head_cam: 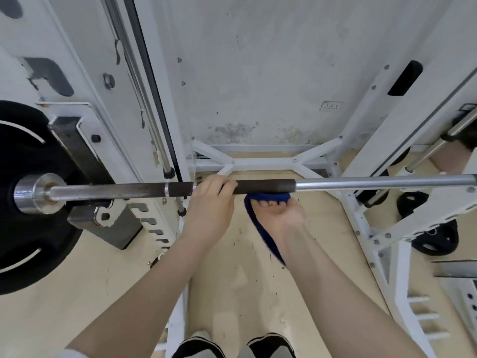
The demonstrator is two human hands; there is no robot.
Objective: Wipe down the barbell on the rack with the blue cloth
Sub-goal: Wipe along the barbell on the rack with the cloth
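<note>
The barbell [361,182] runs across the view on the white rack [366,223], with a dark knurled section in the middle and bright steel to the right. My left hand [210,202] grips the bar from above at its dark part. Just to the right, my right hand [280,211] holds the blue cloth [258,226] up against the underside of the bar, palm up. The cloth's loose end hangs down along my right wrist.
A black weight plate [28,202] sits on the bar's left sleeve. White rack uprights stand left and right, with a cross brace on the floor behind. Loose black plates [436,239] lie on the floor at right. My shoes [232,347] are below on the beige floor.
</note>
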